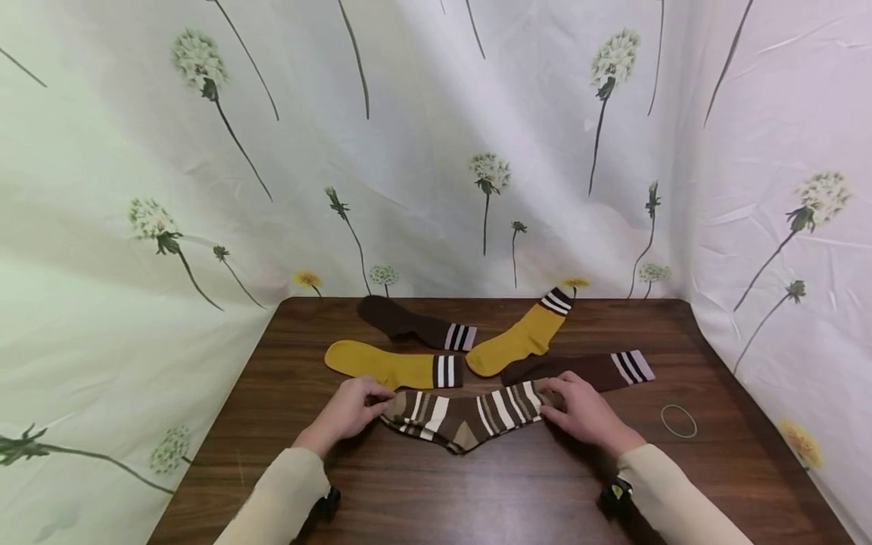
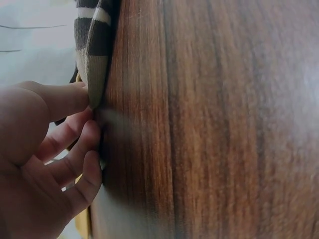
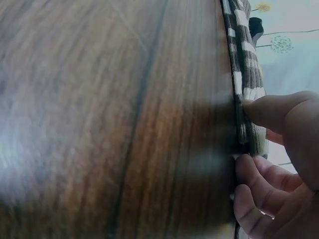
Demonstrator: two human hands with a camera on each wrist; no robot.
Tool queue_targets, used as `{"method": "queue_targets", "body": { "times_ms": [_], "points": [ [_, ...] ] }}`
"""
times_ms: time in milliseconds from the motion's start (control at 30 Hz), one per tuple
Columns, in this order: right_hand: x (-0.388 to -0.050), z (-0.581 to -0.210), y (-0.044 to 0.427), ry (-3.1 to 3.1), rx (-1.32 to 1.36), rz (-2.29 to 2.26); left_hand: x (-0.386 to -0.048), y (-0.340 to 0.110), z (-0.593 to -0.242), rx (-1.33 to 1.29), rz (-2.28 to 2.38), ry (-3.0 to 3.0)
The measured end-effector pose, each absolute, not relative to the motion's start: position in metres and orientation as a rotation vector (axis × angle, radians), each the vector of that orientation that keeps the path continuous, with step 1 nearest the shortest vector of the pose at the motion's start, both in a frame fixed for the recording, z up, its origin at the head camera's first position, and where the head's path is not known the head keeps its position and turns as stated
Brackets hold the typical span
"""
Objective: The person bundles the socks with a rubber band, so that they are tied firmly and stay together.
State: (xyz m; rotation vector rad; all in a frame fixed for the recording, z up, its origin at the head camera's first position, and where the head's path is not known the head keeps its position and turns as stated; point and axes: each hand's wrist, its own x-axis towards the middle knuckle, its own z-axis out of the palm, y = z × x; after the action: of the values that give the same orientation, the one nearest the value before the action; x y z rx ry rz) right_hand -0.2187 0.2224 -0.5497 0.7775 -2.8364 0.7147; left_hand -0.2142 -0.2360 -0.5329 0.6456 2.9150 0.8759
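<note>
A striped sock in brown, white and tan [image 1: 463, 416] lies across the table in front of the person, its tan heel toward the near edge; layered edges show in the right wrist view. At its left end, the toe, the left hand [image 1: 347, 409] pinches the tip between thumb and fingers; the left wrist view shows the thumb on the tan toe [image 2: 95, 74]. The right hand [image 1: 587, 412] pinches the cuff end, and in the right wrist view its thumb presses on the striped edge [image 3: 249, 64].
Behind it lie a mustard sock [image 1: 402, 369], a second mustard sock [image 1: 521, 341], a dark brown sock [image 1: 415, 325] and another dark brown one [image 1: 602, 371]. A thin green band [image 1: 679, 421] rests on the wooden table [image 1: 463, 507] at right. Flower-printed cloth [image 1: 422, 151] hangs around.
</note>
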Motion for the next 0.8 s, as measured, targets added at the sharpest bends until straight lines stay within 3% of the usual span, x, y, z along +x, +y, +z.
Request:
{"method": "queue_targets", "body": {
  "times_ms": [433, 800],
  "points": [
    [-0.215, -0.539, 0.224, -2.893, 0.845, 0.652, -0.215, -0.238, -0.534, 0.656, 0.889, 2.93],
    [-0.222, -0.518, 0.211, -2.814, 0.786, 0.788, -0.224, -0.257, -0.535, 0.48, 1.013, 3.09]
  ]
}}
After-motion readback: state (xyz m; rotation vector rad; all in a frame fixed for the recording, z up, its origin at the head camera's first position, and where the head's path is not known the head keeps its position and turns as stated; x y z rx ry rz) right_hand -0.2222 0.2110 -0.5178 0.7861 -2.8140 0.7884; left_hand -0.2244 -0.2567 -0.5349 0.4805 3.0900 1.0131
